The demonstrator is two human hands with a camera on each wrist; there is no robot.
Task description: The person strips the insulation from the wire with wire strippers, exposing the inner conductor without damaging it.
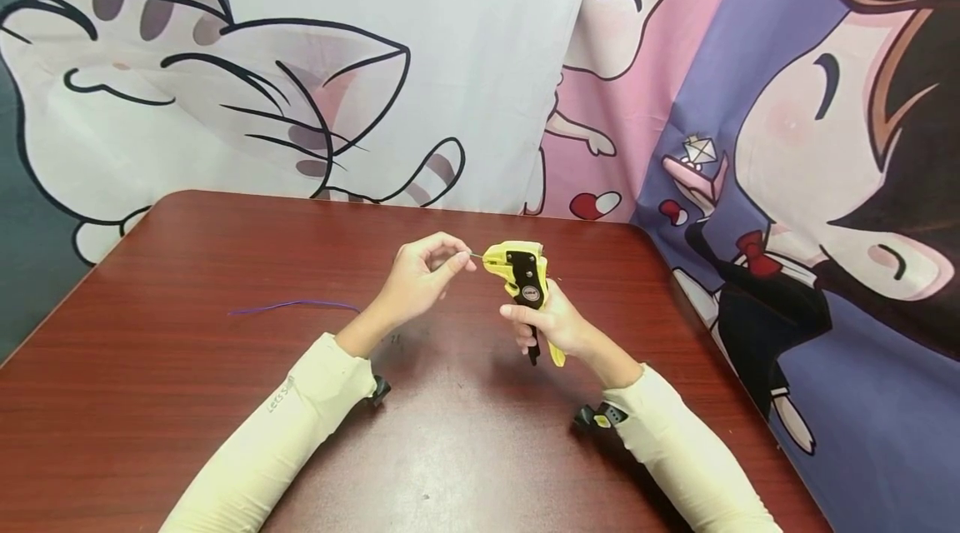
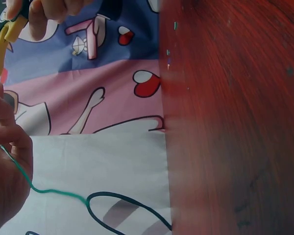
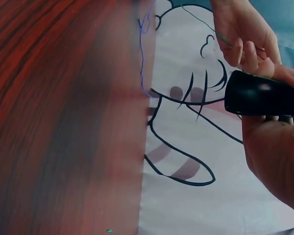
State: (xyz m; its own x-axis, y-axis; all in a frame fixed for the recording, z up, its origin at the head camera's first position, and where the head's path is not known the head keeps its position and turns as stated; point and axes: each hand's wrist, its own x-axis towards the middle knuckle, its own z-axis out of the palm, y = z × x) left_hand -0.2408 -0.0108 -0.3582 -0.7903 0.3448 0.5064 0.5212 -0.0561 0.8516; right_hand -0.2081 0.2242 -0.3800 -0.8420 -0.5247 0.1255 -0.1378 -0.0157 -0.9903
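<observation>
Held up over the table, a yellow and black wire stripper (image 1: 528, 275) points its nose to the left. My right hand (image 1: 553, 321) grips it by the handles, one black and one yellow. Just left of the nose, my left hand (image 1: 426, 276) pinches a thin green wire (image 2: 63, 192) between thumb and fingers. A short length of that wire runs from the fingertips to the stripper's nose. Its longer part trails back past the left palm in the left wrist view. In the right wrist view, the black handle end (image 3: 262, 95) covers part of the hands.
A blue-purple wire (image 1: 300, 301) lies on the brown table (image 1: 150, 400), left of the left forearm. Small scraps, including a green bit (image 2: 175, 25), are scattered near the far side. A cartoon-printed cloth (image 1: 465, 42) hangs behind the table and along its right side.
</observation>
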